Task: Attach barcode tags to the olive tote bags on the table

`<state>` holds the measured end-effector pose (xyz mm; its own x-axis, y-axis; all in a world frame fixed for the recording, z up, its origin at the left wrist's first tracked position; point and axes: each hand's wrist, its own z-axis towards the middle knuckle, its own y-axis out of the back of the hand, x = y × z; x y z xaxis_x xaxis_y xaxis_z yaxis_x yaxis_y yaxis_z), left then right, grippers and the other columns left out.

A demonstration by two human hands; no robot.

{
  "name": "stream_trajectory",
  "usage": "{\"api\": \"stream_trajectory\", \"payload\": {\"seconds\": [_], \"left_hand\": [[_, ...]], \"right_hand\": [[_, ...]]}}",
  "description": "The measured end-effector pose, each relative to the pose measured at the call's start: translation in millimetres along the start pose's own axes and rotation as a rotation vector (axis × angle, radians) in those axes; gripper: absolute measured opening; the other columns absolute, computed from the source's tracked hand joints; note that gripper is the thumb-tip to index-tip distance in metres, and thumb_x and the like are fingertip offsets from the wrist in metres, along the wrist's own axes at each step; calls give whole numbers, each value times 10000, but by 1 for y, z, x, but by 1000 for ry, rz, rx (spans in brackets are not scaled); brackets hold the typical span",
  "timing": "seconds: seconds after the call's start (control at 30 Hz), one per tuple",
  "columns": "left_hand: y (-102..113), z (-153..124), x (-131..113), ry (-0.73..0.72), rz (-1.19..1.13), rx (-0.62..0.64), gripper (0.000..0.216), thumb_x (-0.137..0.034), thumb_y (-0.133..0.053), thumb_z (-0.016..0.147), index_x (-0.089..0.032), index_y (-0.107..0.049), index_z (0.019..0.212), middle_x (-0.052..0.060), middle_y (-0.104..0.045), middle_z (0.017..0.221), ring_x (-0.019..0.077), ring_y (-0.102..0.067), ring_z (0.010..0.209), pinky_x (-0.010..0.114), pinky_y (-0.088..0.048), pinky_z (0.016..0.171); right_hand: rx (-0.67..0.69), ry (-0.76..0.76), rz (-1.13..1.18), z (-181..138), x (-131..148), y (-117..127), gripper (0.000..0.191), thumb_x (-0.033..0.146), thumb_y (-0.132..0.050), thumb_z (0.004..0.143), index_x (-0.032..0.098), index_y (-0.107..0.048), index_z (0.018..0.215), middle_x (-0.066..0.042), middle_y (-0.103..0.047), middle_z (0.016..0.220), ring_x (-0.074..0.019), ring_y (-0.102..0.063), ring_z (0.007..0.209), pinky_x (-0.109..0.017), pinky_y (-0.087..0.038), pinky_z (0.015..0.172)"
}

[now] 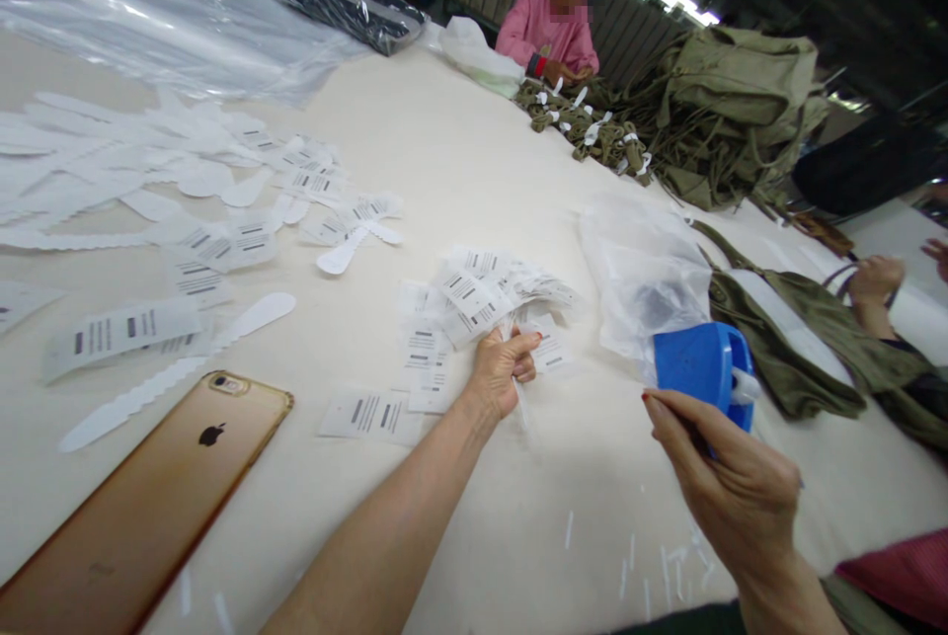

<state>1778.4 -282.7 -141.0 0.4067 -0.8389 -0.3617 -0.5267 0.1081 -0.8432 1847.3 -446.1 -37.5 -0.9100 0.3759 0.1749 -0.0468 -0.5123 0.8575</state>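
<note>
My left hand [502, 368] is closed around a fanned bunch of white printed labels [474, 299], with a thin white strip hanging below the fist. More loose labels [426, 358] lie on the table beside and under it. My right hand [730, 477] has its thumb and forefinger pinched together; whatever is between them, if anything, is too small to make out. Just beyond it stands a blue plastic holder [692, 363] with a whitish piece in its opening. A crumpled clear plastic bag [641, 270] touches the holder.
A gold phone [163, 487] lies at the front left. White wavy-edged paper strips [111, 166] are heaped behind it, below plastic sheeting [170, 13]. Olive bags [741, 102] and a strap [785, 349] occupy the right. A person in pink [548, 28] works across the table; another hand [875, 279] is at right.
</note>
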Motion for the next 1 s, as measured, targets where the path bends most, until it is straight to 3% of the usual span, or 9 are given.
{"api": "stream_trajectory", "payload": {"seconds": [0.63, 1.0], "left_hand": [[1, 0, 1, 3, -4, 15, 401, -155, -696, 478, -191, -334, 646, -111, -372, 429, -1, -224, 316, 166, -88, 359], [-1, -1, 0, 7, -4, -7, 414, -166, -702, 466, -196, -332, 650, -123, -328, 398, 4, -209, 314, 168, -87, 358]], "right_hand": [[31, 27, 25, -1, 0, 0, 119, 273, -575, 792, 213, -639, 873, -2, -664, 705, -124, -617, 554, -203, -469, 540], [53, 163, 29, -3, 1, -5, 108, 239, -570, 810, 165, -621, 870, -5, -665, 743, -92, -607, 578, -169, -462, 565]]}}
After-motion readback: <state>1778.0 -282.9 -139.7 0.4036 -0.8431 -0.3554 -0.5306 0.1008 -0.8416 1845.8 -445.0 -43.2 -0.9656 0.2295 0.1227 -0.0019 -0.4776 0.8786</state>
